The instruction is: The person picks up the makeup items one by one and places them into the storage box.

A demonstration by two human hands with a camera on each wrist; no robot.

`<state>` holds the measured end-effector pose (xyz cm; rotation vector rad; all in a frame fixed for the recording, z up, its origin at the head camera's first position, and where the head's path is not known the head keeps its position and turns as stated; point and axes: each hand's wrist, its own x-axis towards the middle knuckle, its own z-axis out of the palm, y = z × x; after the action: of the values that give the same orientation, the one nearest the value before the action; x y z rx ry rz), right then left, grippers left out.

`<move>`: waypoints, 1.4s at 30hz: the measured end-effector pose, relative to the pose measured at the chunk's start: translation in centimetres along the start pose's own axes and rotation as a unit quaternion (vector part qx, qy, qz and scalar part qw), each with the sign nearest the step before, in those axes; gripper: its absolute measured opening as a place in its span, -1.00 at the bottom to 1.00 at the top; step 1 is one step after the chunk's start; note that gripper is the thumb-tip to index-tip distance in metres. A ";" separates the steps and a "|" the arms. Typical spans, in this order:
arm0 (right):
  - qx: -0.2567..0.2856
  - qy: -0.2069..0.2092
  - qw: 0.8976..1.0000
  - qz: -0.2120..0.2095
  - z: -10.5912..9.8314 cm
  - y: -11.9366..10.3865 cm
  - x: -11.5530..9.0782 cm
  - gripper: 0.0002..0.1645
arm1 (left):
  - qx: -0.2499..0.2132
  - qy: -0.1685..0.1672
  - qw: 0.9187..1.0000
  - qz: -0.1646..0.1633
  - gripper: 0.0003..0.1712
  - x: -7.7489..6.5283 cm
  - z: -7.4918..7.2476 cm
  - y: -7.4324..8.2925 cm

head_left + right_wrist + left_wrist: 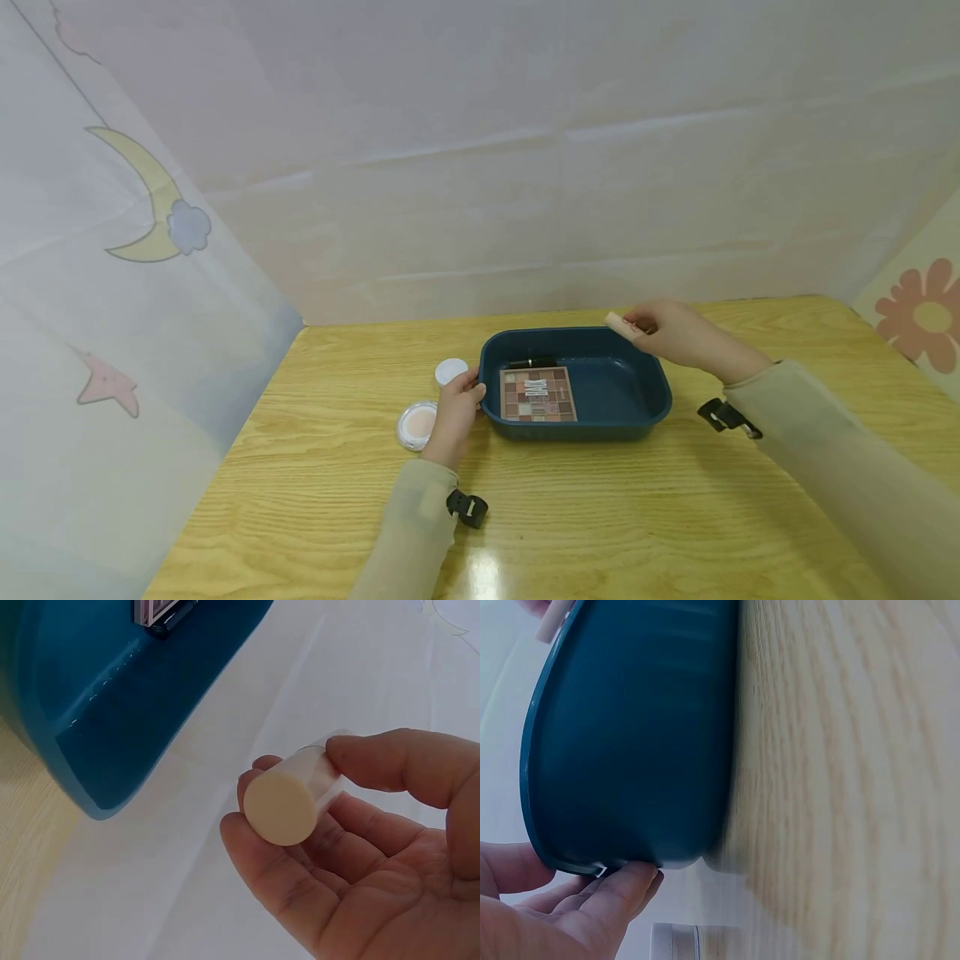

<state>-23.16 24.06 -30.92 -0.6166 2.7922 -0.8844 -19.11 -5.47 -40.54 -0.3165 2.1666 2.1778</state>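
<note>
A pale cylinder [622,325] is pinched between thumb and fingers by the right grip [678,337], near the blue tub's [573,432] back-right corner. The tub's left rim is clasped by the left grip [456,408]. Toward the worktop's [585,517] far edge, the cylinder would best be lowered gently beside the palette [540,398].

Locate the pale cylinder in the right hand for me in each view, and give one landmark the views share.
Head: the pale cylinder is right of centre, in the right hand, overlapping the far right corner of the blue tray.
Left wrist: at the top left, partly cut off by the frame edge.
Right wrist: near the middle, its flat end facing the camera.
Shared landmark: the blue tray, visible in all three.
</note>
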 end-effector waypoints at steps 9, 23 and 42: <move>0.005 -0.001 1.000 -0.002 0.3 -0.2 0.2 -0.55 | 0.003 0.002 1.000 -0.005 -0.53 -0.1 -0.1 0.1; 0.017 -0.012 1.000 -0.004 0.8 -0.3 0.7 -0.55 | -0.003 0.004 1.000 -0.004 -0.53 -0.1 -0.1 -0.1; 0.030 -0.023 0.999 -0.011 1.9 -0.3 1.5 -0.58 | 0.004 0.004 1.000 0.010 -0.53 0.0 0.1 -0.1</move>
<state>-23.91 22.18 -32.32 -0.6521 2.7121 -0.9416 -19.06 -5.40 -40.65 -0.3066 2.1923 2.1801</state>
